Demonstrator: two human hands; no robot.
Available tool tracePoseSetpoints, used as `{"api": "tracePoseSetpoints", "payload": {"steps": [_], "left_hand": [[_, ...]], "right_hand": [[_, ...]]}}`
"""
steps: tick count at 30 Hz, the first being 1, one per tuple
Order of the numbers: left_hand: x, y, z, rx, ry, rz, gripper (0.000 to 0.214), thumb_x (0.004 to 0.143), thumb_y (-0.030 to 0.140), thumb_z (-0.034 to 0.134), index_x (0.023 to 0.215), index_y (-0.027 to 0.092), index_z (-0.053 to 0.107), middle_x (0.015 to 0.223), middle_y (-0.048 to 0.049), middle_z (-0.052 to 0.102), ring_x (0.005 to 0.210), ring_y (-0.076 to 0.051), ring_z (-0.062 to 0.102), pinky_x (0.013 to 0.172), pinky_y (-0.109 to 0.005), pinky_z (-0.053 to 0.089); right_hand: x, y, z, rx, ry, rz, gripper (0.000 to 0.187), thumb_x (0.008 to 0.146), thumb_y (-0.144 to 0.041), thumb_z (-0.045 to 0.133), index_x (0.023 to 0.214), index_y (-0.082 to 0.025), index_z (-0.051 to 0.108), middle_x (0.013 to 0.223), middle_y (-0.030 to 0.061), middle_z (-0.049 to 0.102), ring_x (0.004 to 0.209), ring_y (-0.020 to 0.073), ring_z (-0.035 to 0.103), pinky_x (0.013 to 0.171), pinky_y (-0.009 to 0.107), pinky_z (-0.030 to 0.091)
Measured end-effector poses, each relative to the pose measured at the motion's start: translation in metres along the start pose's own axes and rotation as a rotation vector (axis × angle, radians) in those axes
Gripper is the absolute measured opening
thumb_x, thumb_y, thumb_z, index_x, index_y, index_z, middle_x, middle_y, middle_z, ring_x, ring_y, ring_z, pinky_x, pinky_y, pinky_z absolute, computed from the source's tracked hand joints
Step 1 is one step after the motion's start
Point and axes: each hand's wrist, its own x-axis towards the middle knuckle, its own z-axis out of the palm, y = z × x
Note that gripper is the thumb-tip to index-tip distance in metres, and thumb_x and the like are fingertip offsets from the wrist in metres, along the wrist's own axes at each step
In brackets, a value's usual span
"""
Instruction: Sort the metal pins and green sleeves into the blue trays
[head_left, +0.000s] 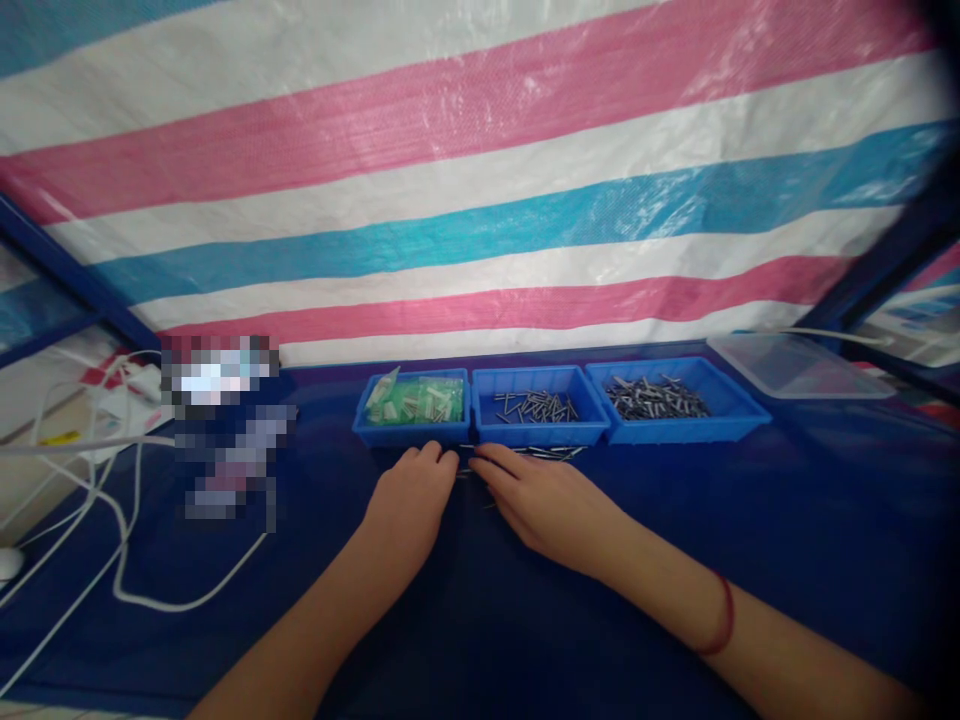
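Observation:
Both my hands rest on the dark blue table [675, 560] just in front of three blue trays. My left hand [411, 497] has its fingers curled under, knuckles up; what they hold is hidden. My right hand [536, 500] lies palm down with fingers pressed together, their tips at a small pile of loose metal pins [536, 454] on the cloth. The left tray [411, 405] holds pale green plastic pieces, the middle tray [538, 405] a few metal pins, the right tray [675, 400] a heap of metal pins.
A clear plastic lid or tray [795, 365] lies at the back right. White cables [112, 540] loop over the table's left side beside a blurred-out object [225, 430]. A striped pink, white and blue tarp [480, 180] hangs behind the table.

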Motion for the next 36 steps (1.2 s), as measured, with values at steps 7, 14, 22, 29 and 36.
{"api": "tracePoseSetpoints", "payload": {"steps": [7, 14, 22, 29, 36], "left_hand": [[-0.003, -0.011, 0.005, -0.083, -0.013, 0.159, 0.024, 0.09, 0.005, 0.038, 0.094, 0.013, 0.06, 0.1, -0.0095, 0.059, 0.09, -0.021, 0.058, 0.085, -0.036, 0.047], [-0.004, -0.01, 0.004, -0.166, 0.048, 0.174, 0.02, 0.09, 0.006, 0.041, 0.092, 0.013, 0.059, 0.1, -0.0089, 0.059, 0.088, -0.021, 0.057, 0.083, -0.035, 0.047], [0.004, -0.014, 0.018, -0.149, 0.095, 0.223, 0.021, 0.089, 0.006, 0.042, 0.093, 0.013, 0.062, 0.098, -0.009, 0.059, 0.088, -0.023, 0.057, 0.081, -0.038, 0.048], [0.016, 0.0, 0.028, -0.317, 0.237, 0.286, 0.028, 0.091, 0.006, 0.041, 0.106, 0.016, 0.062, 0.104, -0.0068, 0.06, 0.094, -0.019, 0.057, 0.087, -0.033, 0.048], [0.025, 0.005, 0.033, -0.472, 0.304, 0.262, 0.029, 0.092, 0.008, 0.041, 0.112, 0.017, 0.06, 0.102, -0.0072, 0.064, 0.093, -0.02, 0.059, 0.086, -0.034, 0.049]], "right_hand": [[0.013, -0.01, 0.005, 0.003, -0.103, 0.027, 0.032, 0.095, -0.023, 0.034, 0.12, -0.017, 0.054, 0.133, 0.0107, 0.053, 0.093, 0.0208, 0.065, 0.072, 0.03, 0.051], [0.011, -0.009, -0.001, -0.032, -0.105, 0.08, 0.027, 0.095, -0.028, 0.037, 0.112, -0.018, 0.055, 0.115, 0.0091, 0.059, 0.084, 0.021, 0.065, 0.065, 0.031, 0.049], [0.008, -0.01, -0.005, -0.026, -0.125, 0.086, 0.023, 0.094, -0.027, 0.039, 0.106, -0.017, 0.057, 0.104, 0.0076, 0.06, 0.081, 0.0205, 0.065, 0.061, 0.03, 0.045], [-0.009, 0.012, -0.016, -0.04, -0.202, 0.068, 0.02, 0.092, -0.018, 0.043, 0.098, -0.018, 0.062, 0.095, 0.0061, 0.062, 0.082, 0.021, 0.064, 0.067, 0.032, 0.047], [-0.011, 0.02, -0.016, -0.023, -0.126, 0.152, 0.017, 0.09, -0.026, 0.051, 0.096, -0.017, 0.063, 0.092, 0.0065, 0.062, 0.085, 0.0228, 0.063, 0.07, 0.033, 0.048]]}}
